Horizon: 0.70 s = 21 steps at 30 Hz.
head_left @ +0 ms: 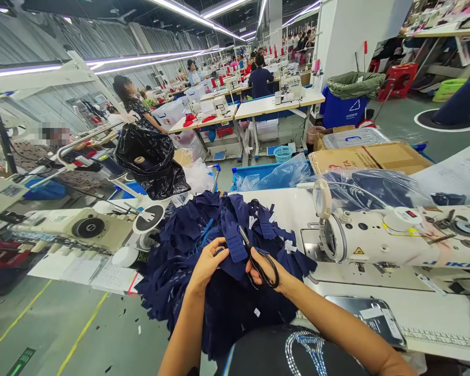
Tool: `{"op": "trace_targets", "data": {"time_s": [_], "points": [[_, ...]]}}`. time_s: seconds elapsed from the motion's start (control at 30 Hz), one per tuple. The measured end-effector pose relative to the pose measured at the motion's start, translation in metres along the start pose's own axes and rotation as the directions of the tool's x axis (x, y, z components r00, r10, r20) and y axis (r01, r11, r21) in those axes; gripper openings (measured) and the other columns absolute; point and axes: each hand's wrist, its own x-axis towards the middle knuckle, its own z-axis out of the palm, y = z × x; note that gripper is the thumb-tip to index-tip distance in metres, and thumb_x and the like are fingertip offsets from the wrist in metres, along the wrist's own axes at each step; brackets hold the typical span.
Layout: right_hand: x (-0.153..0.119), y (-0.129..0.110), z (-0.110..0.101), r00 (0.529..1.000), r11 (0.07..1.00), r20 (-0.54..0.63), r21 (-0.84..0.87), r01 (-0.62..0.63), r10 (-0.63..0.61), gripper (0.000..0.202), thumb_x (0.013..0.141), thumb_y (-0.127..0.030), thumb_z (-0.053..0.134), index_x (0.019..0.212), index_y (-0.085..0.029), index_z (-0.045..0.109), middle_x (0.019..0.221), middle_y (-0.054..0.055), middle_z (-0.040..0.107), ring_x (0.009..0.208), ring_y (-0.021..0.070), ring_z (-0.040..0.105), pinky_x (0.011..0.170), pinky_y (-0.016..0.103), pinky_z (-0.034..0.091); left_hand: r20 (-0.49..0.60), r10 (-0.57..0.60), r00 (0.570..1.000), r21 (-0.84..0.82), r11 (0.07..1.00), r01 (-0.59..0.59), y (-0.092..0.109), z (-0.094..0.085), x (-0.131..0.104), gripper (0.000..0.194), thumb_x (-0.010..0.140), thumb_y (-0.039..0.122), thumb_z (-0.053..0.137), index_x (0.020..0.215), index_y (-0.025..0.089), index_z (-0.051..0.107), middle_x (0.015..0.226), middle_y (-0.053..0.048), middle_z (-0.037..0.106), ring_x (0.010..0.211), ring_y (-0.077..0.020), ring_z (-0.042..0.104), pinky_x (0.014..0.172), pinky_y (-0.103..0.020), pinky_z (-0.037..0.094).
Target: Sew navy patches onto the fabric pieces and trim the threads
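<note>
A large heap of navy blue fabric pieces (180,250) covers the table in front of me and spills down over its near edge. My left hand (210,262) pinches a navy fabric strip (236,243) between thumb and fingers near the middle of the heap. In my right hand (266,271) is a pair of scissors (272,263) with black handles, fingers through the loops. The blades point up and away, lying against the right side of that strip. Small white labels (290,247) show among the fabric on the right.
A JUKI sewing machine (395,235) stands right of the heap, with a phone (366,318) on the table before it. Another machine (82,224) is at the left. Beyond are a black plastic bag (149,162), a cardboard box (368,159) and a blue bin (344,107). Several people work farther back.
</note>
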Motion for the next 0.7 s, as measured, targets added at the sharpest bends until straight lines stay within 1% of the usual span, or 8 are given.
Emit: {"op": "trace_targets", "data": {"time_s": [0.07,0.13,0.23,0.3,0.4,0.53,0.63,0.7], "points": [[-0.005,0.0,-0.001,0.998,1.0,0.066,-0.014,-0.024,0.025,0.067,0.062,-0.079,0.045,0.06,-0.012,0.056,0.04,-0.005,0.043,0.033,0.006,0.04,0.036,0.021,0.025,0.003,-0.002,1.0,0.006,1.0,0.002,0.001,0.0,0.001,0.038,0.054,0.025,0.077,0.089,0.016,0.065,0.057,0.0,0.061,0.047,-0.0111,0.054,0.047,-0.019,0.04],[-0.008,0.0,0.0,0.993,0.999,0.109,-0.029,-0.042,0.045,0.069,0.063,-0.079,0.044,0.062,-0.012,0.057,0.041,-0.004,0.045,0.034,0.0065,0.042,0.038,0.021,0.028,0.011,0.012,1.0,0.012,1.0,-0.012,0.002,-0.001,0.001,0.04,0.055,0.027,0.077,0.092,0.017,0.064,0.058,0.0,0.061,0.048,-0.0112,0.054,0.048,-0.019,0.041],[-0.007,-0.003,0.003,0.99,0.998,0.13,-0.037,-0.051,0.055,0.069,0.061,-0.08,0.044,0.061,-0.012,0.057,0.041,-0.004,0.045,0.035,0.0067,0.043,0.039,0.021,0.031,0.022,0.031,0.999,0.025,0.999,-0.032,0.002,-0.002,0.002,0.04,0.056,0.028,0.075,0.093,0.017,0.064,0.06,0.0,0.061,0.051,-0.0117,0.055,0.049,-0.02,0.042],[-0.004,-0.005,0.006,0.997,0.999,0.074,-0.014,-0.036,0.037,0.068,0.058,-0.081,0.046,0.059,-0.013,0.055,0.041,-0.005,0.044,0.034,0.0062,0.042,0.039,0.021,0.029,0.019,0.027,0.999,0.042,0.999,-0.028,0.001,-0.003,0.001,0.04,0.056,0.028,0.075,0.093,0.017,0.064,0.058,0.001,0.059,0.049,-0.011,0.054,0.048,-0.019,0.041],[0.0,-0.005,0.009,0.999,1.0,-0.054,0.012,-0.003,0.004,0.067,0.055,-0.081,0.047,0.056,-0.015,0.051,0.039,-0.007,0.04,0.031,0.0048,0.036,0.036,0.02,0.024,0.004,0.032,0.999,0.058,0.998,-0.032,-0.002,-0.004,0.0,0.041,0.056,0.028,0.075,0.094,0.017,0.064,0.056,0.001,0.058,0.047,-0.0096,0.051,0.047,-0.018,0.039],[0.001,-0.002,0.011,0.982,0.996,-0.173,-0.048,0.071,-0.079,0.064,0.06,-0.08,0.044,0.057,-0.016,0.05,0.038,-0.008,0.036,0.03,0.0045,0.032,0.034,0.02,0.022,-0.004,0.014,1.0,0.071,0.997,-0.014,-0.003,-0.005,-0.001,0.048,0.056,0.032,0.075,0.099,0.017,0.06,0.059,0.002,0.058,0.05,-0.0101,0.053,0.049,-0.019,0.04],[-0.006,-0.004,0.008,0.963,0.97,-0.187,-0.182,0.159,-0.193,0.062,0.065,-0.077,0.04,0.059,-0.017,0.05,0.039,-0.007,0.037,0.033,0.0056,0.034,0.037,0.021,0.026,0.023,-0.001,1.0,0.137,0.991,-0.002,0.0,-0.003,-0.001,0.051,0.058,0.034,0.072,0.103,0.016,0.056,0.062,0.003,0.058,0.051,-0.0093,0.053,0.05,-0.019,0.041],[-0.014,-0.009,0.003,0.953,0.929,-0.146,-0.304,0.211,-0.265,0.059,0.066,-0.075,0.042,0.061,-0.017,0.05,0.043,-0.006,0.039,0.037,0.0067,0.037,0.039,0.021,0.029,0.058,-0.002,0.998,0.21,0.978,-0.01,0.002,-0.002,0.0,0.052,0.06,0.034,0.07,0.105,0.016,0.055,0.062,0.004,0.057,0.052,-0.0094,0.052,0.051,-0.02,0.041]]}}
